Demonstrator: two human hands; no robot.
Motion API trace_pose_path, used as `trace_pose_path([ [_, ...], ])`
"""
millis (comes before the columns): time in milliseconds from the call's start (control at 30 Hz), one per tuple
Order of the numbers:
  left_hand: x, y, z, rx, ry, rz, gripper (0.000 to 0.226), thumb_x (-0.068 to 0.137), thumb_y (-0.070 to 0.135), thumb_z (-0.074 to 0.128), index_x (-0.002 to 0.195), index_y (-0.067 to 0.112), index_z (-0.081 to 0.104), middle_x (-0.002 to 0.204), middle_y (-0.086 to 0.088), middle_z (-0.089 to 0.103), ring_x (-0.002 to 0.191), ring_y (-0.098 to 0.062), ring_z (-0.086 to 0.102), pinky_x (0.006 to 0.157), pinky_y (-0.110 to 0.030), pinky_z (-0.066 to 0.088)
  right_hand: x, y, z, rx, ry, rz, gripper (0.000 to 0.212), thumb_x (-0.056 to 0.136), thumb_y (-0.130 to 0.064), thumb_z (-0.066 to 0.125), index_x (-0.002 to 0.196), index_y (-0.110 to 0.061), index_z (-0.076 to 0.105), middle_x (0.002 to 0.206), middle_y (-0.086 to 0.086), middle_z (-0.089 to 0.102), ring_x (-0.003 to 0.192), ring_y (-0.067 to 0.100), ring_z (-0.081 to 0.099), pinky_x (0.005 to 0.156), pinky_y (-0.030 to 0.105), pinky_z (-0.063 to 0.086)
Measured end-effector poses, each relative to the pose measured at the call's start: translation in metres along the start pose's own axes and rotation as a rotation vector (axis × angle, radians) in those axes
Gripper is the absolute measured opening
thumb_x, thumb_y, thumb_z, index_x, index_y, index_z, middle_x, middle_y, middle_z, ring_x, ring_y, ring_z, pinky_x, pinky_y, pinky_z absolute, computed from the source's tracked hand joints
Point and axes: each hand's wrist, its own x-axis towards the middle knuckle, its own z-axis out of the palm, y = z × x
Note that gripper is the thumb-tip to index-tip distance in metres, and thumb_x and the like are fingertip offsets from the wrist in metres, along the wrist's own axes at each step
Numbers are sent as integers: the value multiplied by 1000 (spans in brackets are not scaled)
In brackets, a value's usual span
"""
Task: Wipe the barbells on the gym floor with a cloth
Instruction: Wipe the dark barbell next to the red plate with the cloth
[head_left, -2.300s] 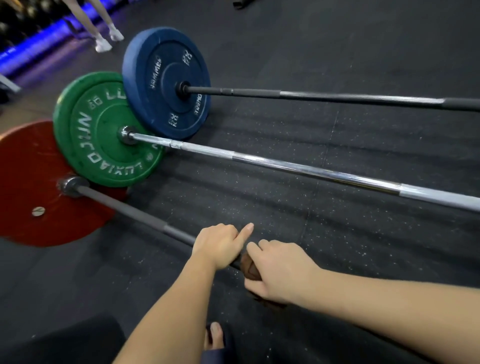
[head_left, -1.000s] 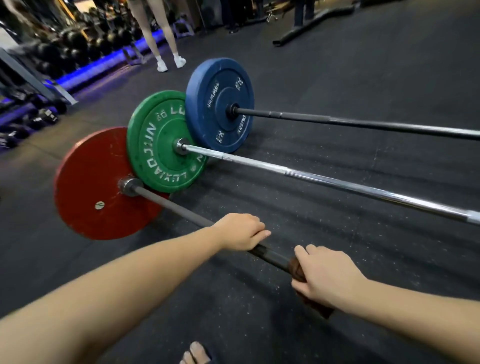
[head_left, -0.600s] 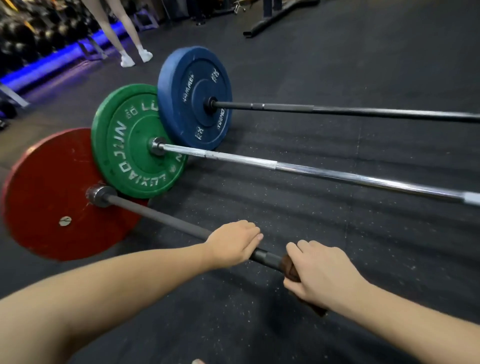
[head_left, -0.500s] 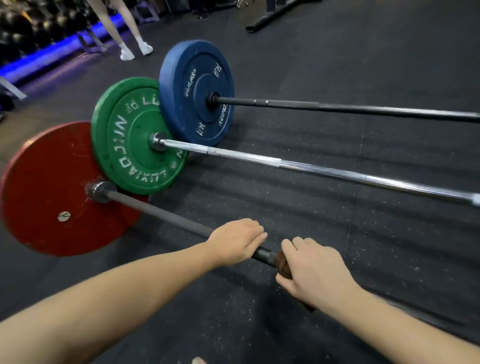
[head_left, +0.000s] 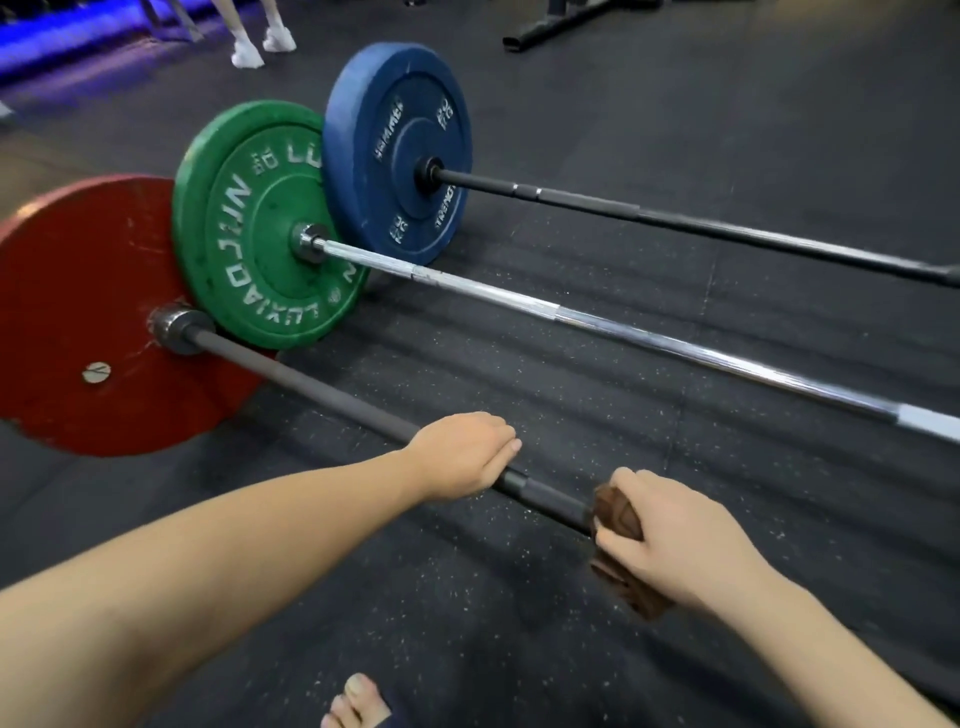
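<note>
Dark rubber gym floor (head_left: 675, 104) right across the view, and three barbells lying on it side by side. Nearest is the dark barbell (head_left: 311, 387) with its red plate (head_left: 93, 312), then the chrome barbell (head_left: 649, 338) on a green plate (head_left: 249, 223), and furthest off the black barbell (head_left: 727, 228) on a blue plate (head_left: 395, 150).

These are heavy, rigid steel. Nothing here should need lifting: the plates hold each shaft just off the floor, so I'd work along the bare shaft between the collars. It may roll, so one hand steadies it.

And that's the set-up. The left hand (head_left: 462, 457) sits over the dark barbell with its fingers curled round the shaft. Just beside it, the right hand (head_left: 670, 540) has its fingers clamped on the brown cloth (head_left: 615, 512), soft and folded round the same shaft, with a loose end hanging below.

As for lettering, the green plate reads LUXIAOJUN. The blue plate's white text looks like STRENGTH, but it's too blurred to be sure.
</note>
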Motion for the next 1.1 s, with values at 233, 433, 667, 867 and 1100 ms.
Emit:
trace_pose_path([
  [233,2,2,-3,8,-17,5,40,110,37,32,79,17,47,77,6,46,77,-19,46,78,-40,43,36,-43,16,-85,102,-59,38,92,-60,49,106,-25,43,109,-6,58,103,20,58,72,35,41],
  [433,-2,9,-5,22,11,-26,38,109,35,33,80,17,51,79,5,49,78,-19,48,78,-42,46,33,-44,23,34,156,-75,39,88,-58,54,110,-27,47,106,-8,55,100,19,55,73,33,41],
  [667,0,6,1,37,-5,-49,40,109,36,30,78,17,47,78,6,46,81,-23,51,76,-41,45,7,-9,11,148,39,14,25,91,-59,51,104,-39,44,101,-15,52,94,8,51,78,31,49],
  [867,1,4,-2,38,18,-11,41,109,36,31,81,13,52,80,3,50,79,-24,51,71,-38,38,34,-47,13,6,79,3,31,90,-58,50,97,-30,41,99,-10,54,95,16,55,68,32,39],
  [1100,1,6,-8,14,-41,-6,40,110,37,31,83,17,53,82,6,49,86,-24,57,76,-39,43,48,-63,22,119,117,5,30,89,-54,52,101,-27,46,101,-10,55,97,17,54,71,32,42],
])
